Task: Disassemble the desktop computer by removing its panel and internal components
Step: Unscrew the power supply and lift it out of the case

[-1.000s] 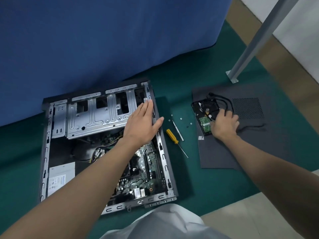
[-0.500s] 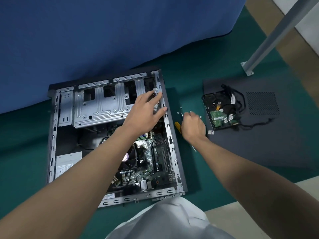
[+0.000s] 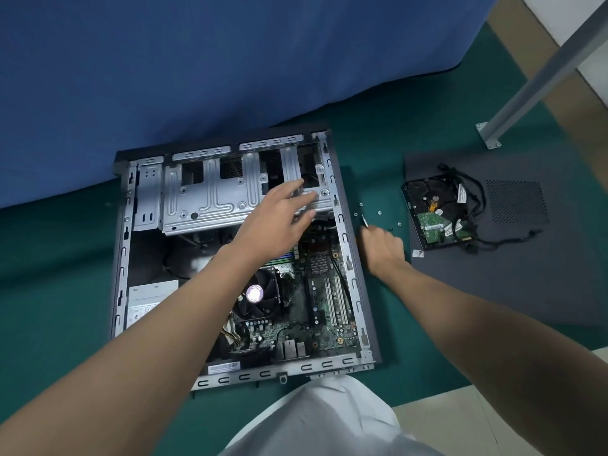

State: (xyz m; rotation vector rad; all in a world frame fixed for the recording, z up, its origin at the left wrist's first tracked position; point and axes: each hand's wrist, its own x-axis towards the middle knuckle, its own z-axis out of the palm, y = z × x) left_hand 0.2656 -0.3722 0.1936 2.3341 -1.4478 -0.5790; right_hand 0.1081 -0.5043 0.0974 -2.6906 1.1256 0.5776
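The open computer case lies flat on the green mat, motherboard and CPU fan exposed. My left hand reaches over the silver drive cage, fingers straight, fingertips at its right end. My right hand is curled beside the case's right wall, gripping the screwdriver, whose metal tip sticks up above the fist. The removed hard drive with black cables lies on the detached dark side panel to the right.
Several small screws lie on the mat between case and panel. A blue cloth hangs behind the case. A grey metal post stands at the far right. A white garment covers my lap at the bottom.
My right hand left the hard drive on the panel, moved left to the screwdriver and picked it up. My left hand shifted slightly over the drive cage.
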